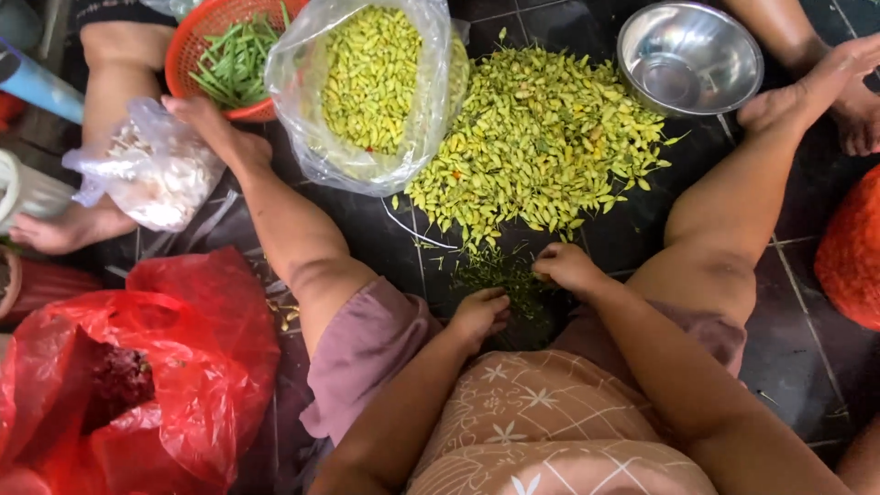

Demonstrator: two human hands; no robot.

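A dark tiled floor (807, 367) carries everything, and the person sits on it with legs spread. At the near left lies a big red plastic bag (183, 367), crumpled and open. In the middle, far from the person, a wide heap of small yellow-green chillies (541, 147) is spread on the tiles, and just left of it a clear plastic bag (367, 92) holds more of the same. A steel bowl (689, 57) stands at the far right. A red basket (215, 55) of green beans sits at the far left, beside a clear bag of pale pieces (156, 170).

A small pile of green stems (509, 280) lies between the knees, near the heap's near edge. The left hand (478, 313) rests on this pile, fingers curled; whether its grip holds anything, I cannot tell. The right hand (566, 266) pinches with a narrow grip at the pile's far side, on something too small to make out.
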